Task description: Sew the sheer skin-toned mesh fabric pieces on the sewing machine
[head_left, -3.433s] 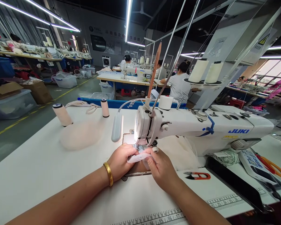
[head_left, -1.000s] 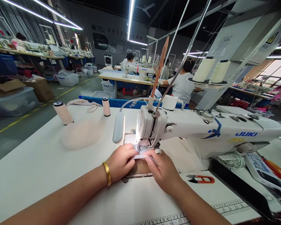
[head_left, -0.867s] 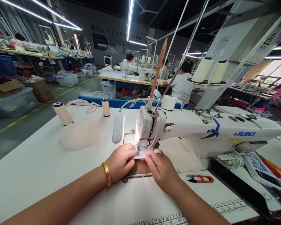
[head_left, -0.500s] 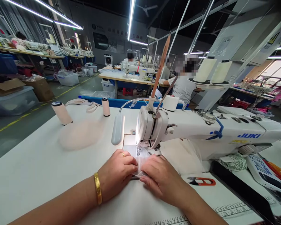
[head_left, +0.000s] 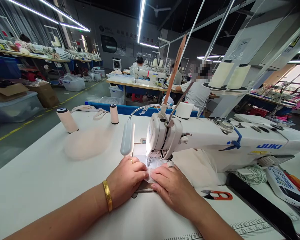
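Note:
Under the needle of a white sewing machine (head_left: 205,133) lies a small piece of sheer white fabric (head_left: 150,177), lit by the lamp. My left hand (head_left: 127,180), with a ring and a gold bangle, pinches the fabric's left side with its fingers together. On the right side, my right hand (head_left: 176,188) has its fingers bent onto the cloth, with the thumb tucked below. Both sets of fingertips are close together, just in front of the presser foot, and partly hide the fabric. More sheer pale fabric (head_left: 195,166) lies beneath the machine arm.
Orange-handled thread snips (head_left: 218,195) lie right of my right hand, by a black tray-like object (head_left: 260,206). A grey lamp (head_left: 127,138) hangs left of the needle. Thread spools (head_left: 67,120) and a round sheer pale piece (head_left: 86,144) are at left. A person (head_left: 196,91) sits ahead.
The fabric has slid forward toward the needle, with its near edge now closer to the machine. More of the plate's front edge shows below my hands, which stay on the cloth.

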`<action>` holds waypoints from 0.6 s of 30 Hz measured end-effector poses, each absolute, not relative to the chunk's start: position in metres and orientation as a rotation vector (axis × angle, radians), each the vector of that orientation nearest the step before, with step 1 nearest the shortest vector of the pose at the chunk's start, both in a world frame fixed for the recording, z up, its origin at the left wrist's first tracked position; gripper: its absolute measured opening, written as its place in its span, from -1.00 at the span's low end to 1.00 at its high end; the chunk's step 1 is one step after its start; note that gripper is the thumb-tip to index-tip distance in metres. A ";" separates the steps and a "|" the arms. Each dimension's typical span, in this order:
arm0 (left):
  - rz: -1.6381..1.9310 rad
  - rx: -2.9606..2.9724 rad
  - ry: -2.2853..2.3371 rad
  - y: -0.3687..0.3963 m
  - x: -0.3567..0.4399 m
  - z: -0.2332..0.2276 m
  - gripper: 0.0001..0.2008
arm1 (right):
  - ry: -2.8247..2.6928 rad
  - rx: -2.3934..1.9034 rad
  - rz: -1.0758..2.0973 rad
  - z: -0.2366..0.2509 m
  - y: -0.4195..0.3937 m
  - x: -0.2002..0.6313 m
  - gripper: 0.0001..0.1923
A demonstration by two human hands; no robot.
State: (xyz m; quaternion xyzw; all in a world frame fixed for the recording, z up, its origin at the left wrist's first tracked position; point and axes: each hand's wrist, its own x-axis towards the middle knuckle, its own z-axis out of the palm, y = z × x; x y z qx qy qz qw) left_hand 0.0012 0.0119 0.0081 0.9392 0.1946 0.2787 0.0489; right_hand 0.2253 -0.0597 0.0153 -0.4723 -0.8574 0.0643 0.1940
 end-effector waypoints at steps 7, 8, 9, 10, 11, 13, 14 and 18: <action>0.877 2.848 0.518 0.009 0.001 0.009 -0.73 | -2.394 -1.327 0.178 0.015 -0.060 0.225 -0.91; 0.880 2.850 0.518 0.009 0.001 0.009 -0.73 | -2.391 -1.333 0.181 0.014 -0.059 0.224 -0.90; 0.881 2.855 0.520 0.009 0.000 0.009 -0.73 | -2.389 -1.339 0.185 0.013 -0.059 0.224 -0.89; 0.880 2.860 0.521 0.010 0.000 0.009 -0.73 | -2.387 -1.345 0.188 0.012 -0.059 0.224 -0.87; 0.877 2.866 0.525 0.010 0.000 0.009 -0.72 | -2.386 -1.352 0.191 0.012 -0.058 0.224 -0.86; 0.867 2.873 0.532 0.012 0.000 0.009 -0.72 | -2.384 -1.365 0.190 0.011 -0.057 0.223 -0.85; 0.865 2.874 0.538 0.013 0.000 0.009 -0.73 | -2.383 -1.370 0.186 0.010 -0.056 0.223 -0.85; 0.837 2.879 0.579 0.017 0.001 0.009 -0.72 | -2.364 -1.387 0.170 0.008 -0.053 0.223 -0.83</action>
